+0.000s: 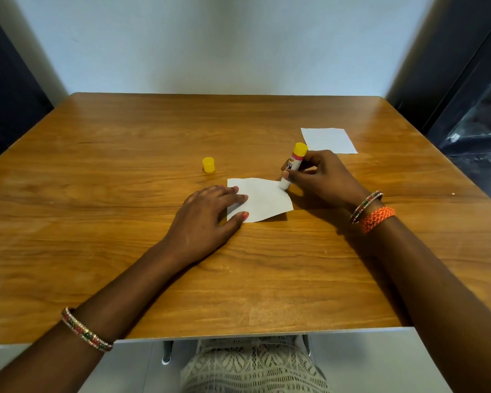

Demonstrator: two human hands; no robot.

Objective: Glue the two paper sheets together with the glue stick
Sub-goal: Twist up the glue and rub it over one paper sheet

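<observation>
Left hand [207, 214] lies flat, fingers spread, pinning the near sheet [262, 200] against sliding. Right hand [318, 174] grips the uncapped glue stick [292, 165], tip on the sheet's far corner. Second sheet [328, 140] waits well apart.

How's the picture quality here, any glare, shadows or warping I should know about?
Head view: strong wide-angle warping bows the table edges and the walls; soft glare sits along the far right tabletop; the right hand and left hand cast soft shadows; the near paper sheet, glue stick and yellow cap look reasonably sharp, lighting even.
</observation>
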